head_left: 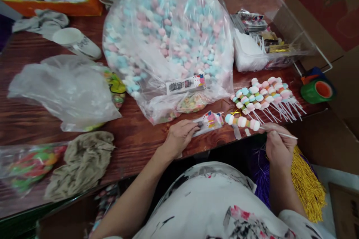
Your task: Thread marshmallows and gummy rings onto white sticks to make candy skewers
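Note:
My right hand [279, 143] is closed on the white stick of a candy skewer [242, 122], whose pink, white, blue and orange pieces point left over the table's front edge. Near the middle of that edge, my left hand [181, 136] has its fingers together on the left end of a small clear printed packet [209, 122]. The skewer's tip lies just right of the packet. Behind it is a pile of similar skewers [262, 95], sticks toward the front right. A gold twist tie [235, 113] lies between packet and pile.
A big clear bag of pastel candy [168, 37] fills the middle back. A clear plastic bin [280, 54] is behind the pile, green tape [316, 90] at right. At left are a white cup [84, 46], plastic bag [64, 89], brown cloth [84, 160] and orange tray [56, 7].

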A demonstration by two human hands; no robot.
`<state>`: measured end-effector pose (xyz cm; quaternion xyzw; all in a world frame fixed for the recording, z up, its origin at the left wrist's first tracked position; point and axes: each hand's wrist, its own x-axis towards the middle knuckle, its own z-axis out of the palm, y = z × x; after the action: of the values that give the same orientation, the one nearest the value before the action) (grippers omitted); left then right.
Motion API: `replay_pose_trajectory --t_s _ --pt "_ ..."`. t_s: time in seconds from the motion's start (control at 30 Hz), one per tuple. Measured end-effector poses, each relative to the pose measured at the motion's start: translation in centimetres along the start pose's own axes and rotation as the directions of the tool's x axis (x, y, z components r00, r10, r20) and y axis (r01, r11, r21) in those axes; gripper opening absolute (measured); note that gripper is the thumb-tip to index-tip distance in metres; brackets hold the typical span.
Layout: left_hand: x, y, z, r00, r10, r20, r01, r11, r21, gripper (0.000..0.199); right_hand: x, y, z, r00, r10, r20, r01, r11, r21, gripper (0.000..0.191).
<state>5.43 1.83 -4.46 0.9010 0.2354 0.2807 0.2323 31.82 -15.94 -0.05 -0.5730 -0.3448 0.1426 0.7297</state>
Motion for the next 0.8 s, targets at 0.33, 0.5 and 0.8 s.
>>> replay_pose_trajectory --t_s 0.33,0.5,0.8 --pt "0.7 0.1 -0.7 0.949 -0.306 0.077 0.316 0.909 -0.273 0.014 -0.2 1.5 1.6 0.964 0.265 0.027 -0.262 0.929 0.261 0.012" --pt "1.1 -0.3 -0.7 0.936 -0.334 0.112 0.352 0.881 -0.316 0.014 0.3 1.1 2.5 0.965 0.254 0.066 -0.262 0.923 0.280 0.009" --pt "1.0 -0.4 -0.2 0.987 -0.121 0.102 0.146 0.945 -0.294 0.015 2.1 0.6 2.6 0.969 0.107 0.223 -0.127 0.989 0.075 0.007"
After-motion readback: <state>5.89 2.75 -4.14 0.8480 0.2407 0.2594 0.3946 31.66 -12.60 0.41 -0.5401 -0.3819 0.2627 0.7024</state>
